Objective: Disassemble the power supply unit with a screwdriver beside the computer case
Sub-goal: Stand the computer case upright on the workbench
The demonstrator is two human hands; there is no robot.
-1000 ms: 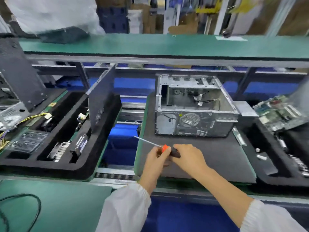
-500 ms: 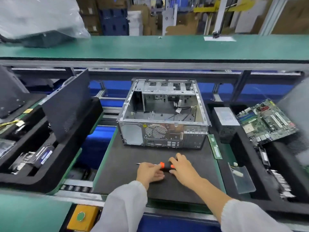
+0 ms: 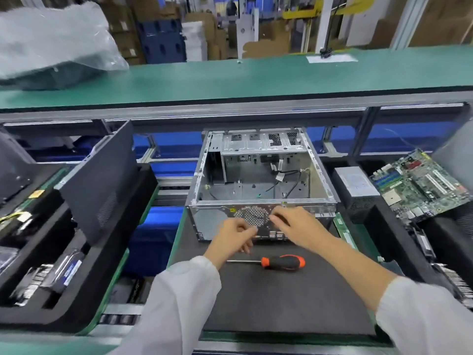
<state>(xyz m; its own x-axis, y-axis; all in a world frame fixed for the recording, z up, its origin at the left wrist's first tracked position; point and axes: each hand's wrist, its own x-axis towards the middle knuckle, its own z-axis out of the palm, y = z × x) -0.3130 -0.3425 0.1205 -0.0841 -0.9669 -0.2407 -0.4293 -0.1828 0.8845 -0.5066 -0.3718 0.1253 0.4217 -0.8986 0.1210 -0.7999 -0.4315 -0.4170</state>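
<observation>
An open grey metal computer case (image 3: pixel 261 175) stands on a black foam mat (image 3: pixel 281 303), its fan grille facing me. A screwdriver (image 3: pixel 279 262) with a black and orange handle lies on the mat in front of the case, with no hand on it. My left hand (image 3: pixel 235 237) and my right hand (image 3: pixel 299 226) are both raised in front of the case's rear panel, fingers loosely apart, holding nothing. The grey power supply unit (image 3: pixel 355 185) sits in a black tray to the right of the case.
A green motherboard (image 3: pixel 419 183) leans in the right tray (image 3: pixel 394 242). A black foam tray (image 3: pixel 76 290) on the left holds drives and an upright black side panel (image 3: pixel 99 180). A green shelf (image 3: pixel 256 75) runs across above, with a plastic-wrapped item (image 3: pixel 51 44) at its left.
Both hands held the screwdriver and lowered it onto the mat. It now lies there released, and both hands have moved forward to the case's rear panel.
</observation>
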